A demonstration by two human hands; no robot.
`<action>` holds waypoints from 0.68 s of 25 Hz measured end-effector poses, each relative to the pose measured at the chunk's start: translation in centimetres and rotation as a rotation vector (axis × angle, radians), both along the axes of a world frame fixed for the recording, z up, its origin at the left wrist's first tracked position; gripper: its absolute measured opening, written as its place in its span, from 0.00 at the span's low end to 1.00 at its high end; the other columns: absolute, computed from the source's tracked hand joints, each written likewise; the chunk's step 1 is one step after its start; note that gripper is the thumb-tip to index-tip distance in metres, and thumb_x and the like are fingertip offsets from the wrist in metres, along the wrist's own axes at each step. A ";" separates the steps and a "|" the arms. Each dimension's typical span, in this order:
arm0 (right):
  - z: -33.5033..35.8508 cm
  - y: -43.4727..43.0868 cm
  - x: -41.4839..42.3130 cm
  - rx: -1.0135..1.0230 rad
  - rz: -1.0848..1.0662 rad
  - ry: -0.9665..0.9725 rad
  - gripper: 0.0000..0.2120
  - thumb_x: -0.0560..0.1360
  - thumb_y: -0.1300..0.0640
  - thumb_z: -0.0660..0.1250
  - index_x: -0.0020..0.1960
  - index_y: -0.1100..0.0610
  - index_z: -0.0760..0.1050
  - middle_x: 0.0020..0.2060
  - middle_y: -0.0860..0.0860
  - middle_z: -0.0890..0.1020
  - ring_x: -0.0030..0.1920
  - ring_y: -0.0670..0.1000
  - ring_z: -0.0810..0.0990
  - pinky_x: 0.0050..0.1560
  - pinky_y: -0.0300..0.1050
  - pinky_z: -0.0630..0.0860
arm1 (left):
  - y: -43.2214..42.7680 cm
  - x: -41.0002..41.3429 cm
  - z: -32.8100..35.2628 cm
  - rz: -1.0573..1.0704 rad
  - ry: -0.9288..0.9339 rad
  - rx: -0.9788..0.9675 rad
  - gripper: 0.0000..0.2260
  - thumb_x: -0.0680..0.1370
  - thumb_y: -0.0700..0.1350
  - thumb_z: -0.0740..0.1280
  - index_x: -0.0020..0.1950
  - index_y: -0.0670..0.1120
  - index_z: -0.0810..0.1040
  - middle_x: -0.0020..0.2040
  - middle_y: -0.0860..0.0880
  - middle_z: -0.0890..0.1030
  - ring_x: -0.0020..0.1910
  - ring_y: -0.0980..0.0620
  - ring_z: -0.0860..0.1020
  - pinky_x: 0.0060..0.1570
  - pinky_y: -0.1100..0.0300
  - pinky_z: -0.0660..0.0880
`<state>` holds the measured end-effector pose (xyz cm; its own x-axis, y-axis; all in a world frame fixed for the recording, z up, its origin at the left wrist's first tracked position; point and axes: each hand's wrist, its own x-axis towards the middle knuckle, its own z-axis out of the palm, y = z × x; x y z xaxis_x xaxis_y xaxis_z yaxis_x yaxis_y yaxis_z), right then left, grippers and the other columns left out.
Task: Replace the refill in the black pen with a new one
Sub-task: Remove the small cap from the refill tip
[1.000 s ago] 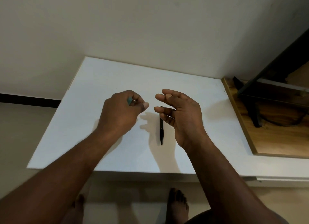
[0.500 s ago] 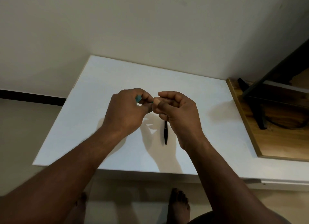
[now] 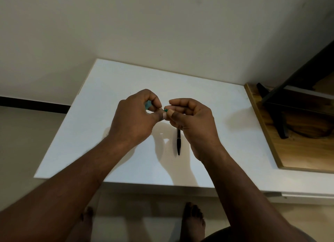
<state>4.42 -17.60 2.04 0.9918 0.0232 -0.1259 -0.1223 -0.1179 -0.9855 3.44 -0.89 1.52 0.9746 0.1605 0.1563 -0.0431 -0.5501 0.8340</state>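
The black pen (image 3: 178,142) lies lengthwise on the white table (image 3: 108,133), its far end hidden under my right hand. Both hands hover above the table and meet at the fingertips. My left hand (image 3: 134,117) has its fingers curled round a pale teal piece (image 3: 148,104). My right hand (image 3: 189,119) pinches a small green tip (image 3: 165,110) between thumb and forefinger, right against my left thumb. Whether the two teal and green parts are one object is hidden by the fingers.
A wooden shelf (image 3: 298,151) with black metal legs (image 3: 282,122) adjoins the table on the right. The wall rises right behind the table. My bare feet (image 3: 193,222) stand on the floor under the near edge.
My right hand came in from open beside the left hand and closed its fingertips on the small green tip. The pen on the table has stayed put.
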 end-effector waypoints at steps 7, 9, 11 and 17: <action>0.1 0.0 0.1 0.022 -0.013 -0.004 0.12 0.76 0.66 0.76 0.56 0.54 0.85 0.47 0.51 0.91 0.48 0.56 0.90 0.53 0.51 0.84 | 0.0 -0.2 0.2 -0.006 0.066 -0.135 0.10 0.73 0.50 0.79 0.47 0.53 0.80 0.42 0.56 0.85 0.45 0.56 0.83 0.44 0.52 0.81; 0.0 0.0 0.0 0.012 -0.029 -0.019 0.11 0.76 0.66 0.76 0.55 0.54 0.85 0.46 0.51 0.90 0.49 0.56 0.90 0.54 0.53 0.84 | -0.1 -0.2 0.3 -0.009 0.071 -0.136 0.10 0.72 0.50 0.79 0.47 0.53 0.80 0.43 0.56 0.85 0.46 0.56 0.83 0.45 0.53 0.80; 0.0 0.0 0.0 0.028 -0.066 -0.033 0.10 0.76 0.66 0.75 0.54 0.54 0.85 0.46 0.53 0.90 0.50 0.56 0.90 0.55 0.52 0.85 | -0.1 -0.2 0.3 -0.005 0.097 -0.133 0.11 0.72 0.51 0.79 0.47 0.53 0.80 0.43 0.55 0.86 0.45 0.56 0.83 0.43 0.57 0.77; -0.1 -0.4 0.3 0.150 -0.190 -0.012 0.11 0.75 0.71 0.73 0.54 0.59 0.83 0.43 0.57 0.88 0.48 0.59 0.91 0.56 0.54 0.86 | 0.5 0.2 -0.7 -0.044 0.330 -0.069 0.07 0.76 0.46 0.75 0.52 0.52 0.81 0.52 0.51 0.83 0.50 0.50 0.80 0.42 0.59 0.74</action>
